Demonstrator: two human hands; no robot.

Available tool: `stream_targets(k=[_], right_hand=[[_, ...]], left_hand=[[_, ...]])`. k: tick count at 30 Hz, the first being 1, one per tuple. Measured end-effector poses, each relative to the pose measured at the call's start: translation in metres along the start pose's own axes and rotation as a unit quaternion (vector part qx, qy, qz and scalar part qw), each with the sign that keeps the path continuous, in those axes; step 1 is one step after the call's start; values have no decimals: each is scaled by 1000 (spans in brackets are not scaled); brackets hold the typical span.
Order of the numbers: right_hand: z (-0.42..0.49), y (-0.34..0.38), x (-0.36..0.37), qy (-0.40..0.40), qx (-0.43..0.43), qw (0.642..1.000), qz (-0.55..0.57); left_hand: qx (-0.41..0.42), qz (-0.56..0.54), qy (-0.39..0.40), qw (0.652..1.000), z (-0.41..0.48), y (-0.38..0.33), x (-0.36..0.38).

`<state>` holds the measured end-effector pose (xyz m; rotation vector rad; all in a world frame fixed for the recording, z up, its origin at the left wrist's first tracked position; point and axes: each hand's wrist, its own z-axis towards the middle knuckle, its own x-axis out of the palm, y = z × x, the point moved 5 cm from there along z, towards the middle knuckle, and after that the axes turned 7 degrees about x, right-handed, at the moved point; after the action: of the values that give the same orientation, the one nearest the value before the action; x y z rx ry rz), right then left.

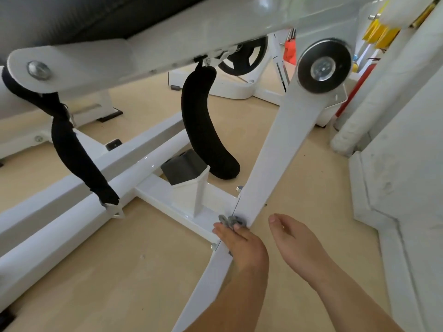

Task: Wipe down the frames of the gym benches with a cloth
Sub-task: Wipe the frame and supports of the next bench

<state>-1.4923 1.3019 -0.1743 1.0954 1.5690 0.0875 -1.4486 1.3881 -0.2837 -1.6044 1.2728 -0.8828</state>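
Down at the foot of the bench frame (167, 200), the fingers (236, 227) of the left hand (242, 245) were curled onto a small grey wad, apparently the cloth (230, 221), pinching it against the joint where the low crossbar met the slanted white bar (271, 154). Most of the cloth was hidden under the fingertips, so little more of it could be made out. The right hand (294, 238) hovered just beside that joint, on the far side of the slanted bar, its fingers loosely bent and holding nothing. Both forearms reached in from the lower right over the tan floor (143, 259). Near the left hand, a short white post stood on the crossbar and carried a dark rubber block (183, 168), tilted back. Behind the block a curved black foam pad (203, 130) hung from the underside of the bench, its lower end close to the floor. To the left, a black strap (72, 144) ran down from the upper beam to the long white rails along the floor. The slanted bar rose to a round dark disc (323, 67) with a metal centre. Above everything lay the dark padded seat (72, 17). Farther back stood a black weight plate (244, 56), and a pale wall (407, 164) closed off the right side.
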Motion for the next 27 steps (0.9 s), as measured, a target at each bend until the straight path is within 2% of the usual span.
stream_targets(k=[3,5,7,10,14,18,21,27], right_hand=[[3,4,3,-1,7,1000,13],[1,8,5,-10,16,1000,13],[0,11,7,-28,24,999,15],[-5,11,5,-62,48,997,12],[-8,3,2,-78,63,995,22],[-5,3,6,-73,69,994,43],[-4,7,7,-80,72,993,53],[-5,13,7,-101,64,990,69]], left_hand=[[-34,51,45,997,3,5,-11],[-44,96,43,993,6,3,-25],[-62,96,55,992,6,-6,-36],[-33,43,55,997,10,-20,-47],[63,-26,-27,997,29,-49,-68],[34,-110,-59,992,44,-68,-65],[22,-132,-39,990,44,-76,-50],[-39,-164,-52,984,48,-53,-54]])
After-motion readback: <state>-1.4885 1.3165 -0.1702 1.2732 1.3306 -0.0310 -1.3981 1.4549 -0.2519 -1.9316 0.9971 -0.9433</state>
